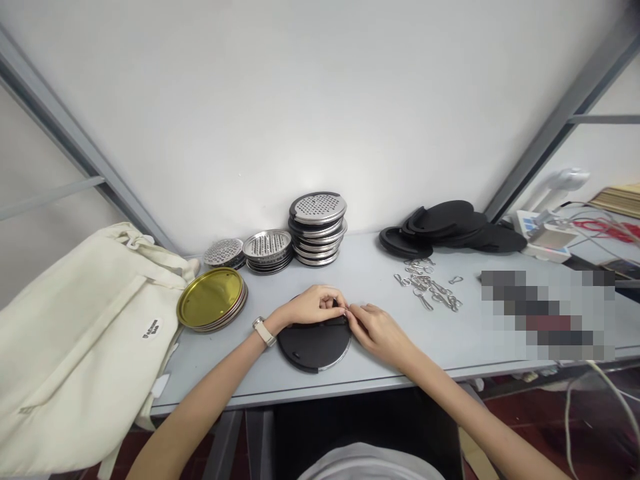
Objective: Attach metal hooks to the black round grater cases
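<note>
A round black disc (313,345) with a thin metal rim lies on the grey table (360,280) right in front of me. My left hand (313,305), with a watch on the wrist, rests curled over the disc's far edge. My right hand (375,327) meets it from the right, and the fingertips of both hands pinch together at the disc's upper right edge around something small that I cannot make out. A loose pile of small metal clips (427,285) lies to the right of my hands.
Stacks of perforated metal discs (318,227) (268,249) (224,253) stand by the wall. Gold-coloured lids (211,299) are stacked on the left beside a cream cloth bag (75,333). Black covers (450,227) are heaped at back right, near a power strip (545,240) and cables.
</note>
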A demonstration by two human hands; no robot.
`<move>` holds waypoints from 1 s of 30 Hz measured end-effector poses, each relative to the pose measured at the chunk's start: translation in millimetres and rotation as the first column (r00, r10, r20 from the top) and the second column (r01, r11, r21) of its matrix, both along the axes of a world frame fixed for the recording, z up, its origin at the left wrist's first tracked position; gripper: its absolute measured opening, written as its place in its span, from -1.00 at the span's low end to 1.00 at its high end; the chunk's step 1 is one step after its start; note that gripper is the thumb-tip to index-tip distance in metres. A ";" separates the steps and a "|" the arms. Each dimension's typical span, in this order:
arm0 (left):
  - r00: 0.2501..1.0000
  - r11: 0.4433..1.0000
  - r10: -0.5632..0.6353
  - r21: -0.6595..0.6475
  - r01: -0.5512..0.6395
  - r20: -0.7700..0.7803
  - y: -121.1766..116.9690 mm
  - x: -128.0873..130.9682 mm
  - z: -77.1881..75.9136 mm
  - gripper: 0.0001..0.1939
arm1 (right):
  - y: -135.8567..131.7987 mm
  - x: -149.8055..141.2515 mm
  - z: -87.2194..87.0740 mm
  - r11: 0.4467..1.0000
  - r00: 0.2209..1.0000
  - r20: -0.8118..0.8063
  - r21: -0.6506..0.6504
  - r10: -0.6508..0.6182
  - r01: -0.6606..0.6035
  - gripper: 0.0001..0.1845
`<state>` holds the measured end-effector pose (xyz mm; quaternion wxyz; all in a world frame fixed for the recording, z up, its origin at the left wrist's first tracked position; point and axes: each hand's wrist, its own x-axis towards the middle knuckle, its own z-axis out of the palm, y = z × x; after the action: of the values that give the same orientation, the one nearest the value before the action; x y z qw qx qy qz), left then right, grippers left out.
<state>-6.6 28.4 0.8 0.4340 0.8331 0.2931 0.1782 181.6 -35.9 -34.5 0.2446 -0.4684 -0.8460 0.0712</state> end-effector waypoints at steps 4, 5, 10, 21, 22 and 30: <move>0.999 1.000 -0.005 -0.015 0.006 0.053 -1.0 1.0 0.3 -0.83 | -1.3 -1.0 1.8 1.000 1.000 -0.006 -0.019 -0.005 0.005 -0.84; 0.998 1.000 -0.007 -0.021 0.008 0.061 -1.1 1.1 0.3 -0.83 | -1.5 -1.1 1.7 1.000 1.000 -0.006 -0.019 -0.003 0.003 -0.86; 0.997 0.999 -0.005 -0.035 0.008 0.071 -0.4 1.1 -0.5 -0.85 | -0.7 -0.5 -0.1 1.000 1.000 0.012 -0.006 0.022 -0.022 -0.81; 0.998 1.000 0.002 -0.015 -0.001 0.058 -0.9 1.5 1.1 -0.88 | 1.5 -0.3 -1.2 0.999 0.999 0.039 -0.026 0.027 -0.026 -0.78; 0.998 1.000 0.007 -0.017 -0.006 0.055 -1.2 1.6 1.5 -0.88 | 1.2 -0.5 -0.9 0.999 0.999 0.044 -0.028 0.027 -0.025 -0.79; 0.999 1.000 0.027 0.000 -0.027 0.039 -1.2 1.2 0.0 -0.86 | -2.5 0.6 1.6 0.999 0.999 0.036 -0.040 0.027 -0.026 -0.90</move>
<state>-5.4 27.2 0.8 0.4368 0.8255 0.2958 0.2007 182.2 -38.4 -32.9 0.2189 -0.4630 -0.8549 0.0826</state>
